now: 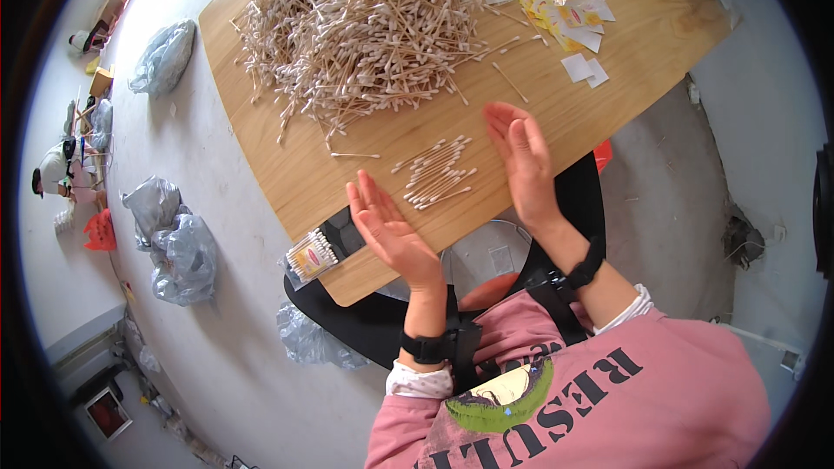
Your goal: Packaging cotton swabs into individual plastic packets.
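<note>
Light wooden tabletop (608,61) bears a large heap of wooden-stemmed cotton swabs (365,17) at 12 o'clock and a small aligned bundle of swabs (437,174) between the hands. Left hand (387,226) at 7 o'clock and right hand (521,161) at 3 o'clock flank the bundle, flat-palmed and empty. Uneven pressing inward would likely skew or scatter the bundle toward the near table edge.

I see a pale grey floor (252,356) all around a light wooden table (643,43) with rounded corners. Several grey plastic bags (178,252) lie on the floor at the left side. A black chair (365,330) stands at the table's near edge. Soft, even light falls on the whole room.
</note>
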`<state>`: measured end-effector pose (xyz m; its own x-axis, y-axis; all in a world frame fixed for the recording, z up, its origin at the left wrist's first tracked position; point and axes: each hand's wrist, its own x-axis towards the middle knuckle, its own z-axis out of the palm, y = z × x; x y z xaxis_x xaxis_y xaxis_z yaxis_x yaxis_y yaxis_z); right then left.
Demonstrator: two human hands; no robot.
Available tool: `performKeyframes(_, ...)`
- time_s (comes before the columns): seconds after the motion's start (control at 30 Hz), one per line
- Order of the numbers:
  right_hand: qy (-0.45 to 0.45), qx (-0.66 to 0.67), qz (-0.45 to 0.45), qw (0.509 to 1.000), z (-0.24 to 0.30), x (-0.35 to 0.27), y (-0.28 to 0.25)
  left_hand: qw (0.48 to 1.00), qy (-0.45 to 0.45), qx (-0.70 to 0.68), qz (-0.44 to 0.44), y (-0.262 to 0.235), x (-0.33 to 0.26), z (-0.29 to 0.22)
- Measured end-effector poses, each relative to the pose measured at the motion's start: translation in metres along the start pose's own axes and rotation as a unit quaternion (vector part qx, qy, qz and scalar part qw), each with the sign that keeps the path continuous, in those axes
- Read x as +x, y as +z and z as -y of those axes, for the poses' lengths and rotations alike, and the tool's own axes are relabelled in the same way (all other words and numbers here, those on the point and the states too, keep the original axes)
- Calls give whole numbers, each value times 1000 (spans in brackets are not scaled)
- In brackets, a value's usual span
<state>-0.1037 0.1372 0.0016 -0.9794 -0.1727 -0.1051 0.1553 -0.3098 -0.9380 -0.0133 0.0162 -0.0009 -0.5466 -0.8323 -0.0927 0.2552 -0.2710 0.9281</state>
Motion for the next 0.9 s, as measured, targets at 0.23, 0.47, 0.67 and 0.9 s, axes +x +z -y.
performKeyframes(0.23,11,-4,54,998,-16,-10,30,999,-10,-23,23,17,-4,2)
performKeyframes(0.47,4,-10,47,999,-11,12,25,997,-46,-6,57,8,21,-5)
performKeyframes(0.67,33,-18,109,993,-12,10,34,993,-70,3,93,11,31,-5)
performKeyframes(0.9,18,2,62,998,-10,8,32,990,-59,38,126,14,32,-8)
